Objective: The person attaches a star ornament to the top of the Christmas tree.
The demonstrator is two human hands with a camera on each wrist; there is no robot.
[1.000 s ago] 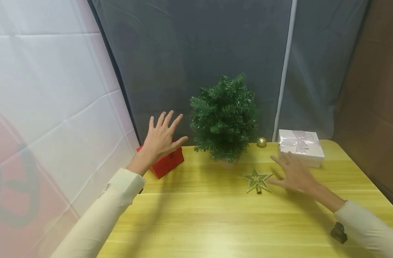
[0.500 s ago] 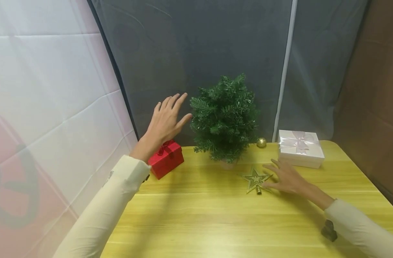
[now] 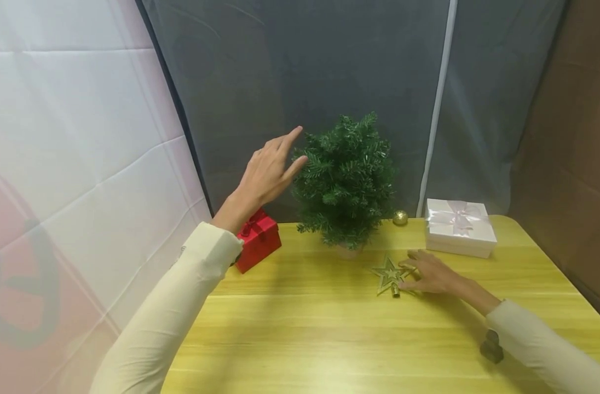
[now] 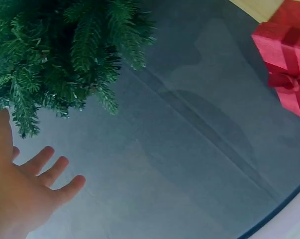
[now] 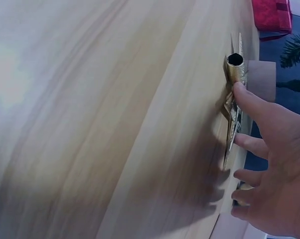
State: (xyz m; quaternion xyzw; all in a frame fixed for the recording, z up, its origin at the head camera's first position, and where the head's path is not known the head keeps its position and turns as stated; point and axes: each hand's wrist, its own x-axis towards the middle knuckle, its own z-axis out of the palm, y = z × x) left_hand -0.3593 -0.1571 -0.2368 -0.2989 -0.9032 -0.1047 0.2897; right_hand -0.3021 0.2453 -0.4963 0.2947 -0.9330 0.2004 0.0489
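Note:
A gold glitter star tree topper [image 3: 390,274] lies flat on the table, its short tube socket toward the near side. My right hand [image 3: 432,273] is at its right side. In the right wrist view the thumb [image 5: 247,97] and forefinger [image 5: 253,145] are spread apart at the star's edge; whether they touch it is hard to tell. A small green artificial Christmas tree [image 3: 346,180] stands upright behind the star. My left hand [image 3: 269,171] is raised at the tree's left side with fingers extended, holding nothing. The left wrist view shows its fingers below the branches [image 4: 55,55].
A red gift box [image 3: 260,243] with a bow sits left of the tree, partly hidden by my left forearm. At the back right is a white gift box [image 3: 460,227] with a ribbon. A gold ball ornament [image 3: 400,218] lies between it and the tree. Grey cloth hangs behind.
My left hand has risen and moved right, toward the tree's upper left side. My right hand has moved left to the star, its fingers drawing in. The star has stayed in place.

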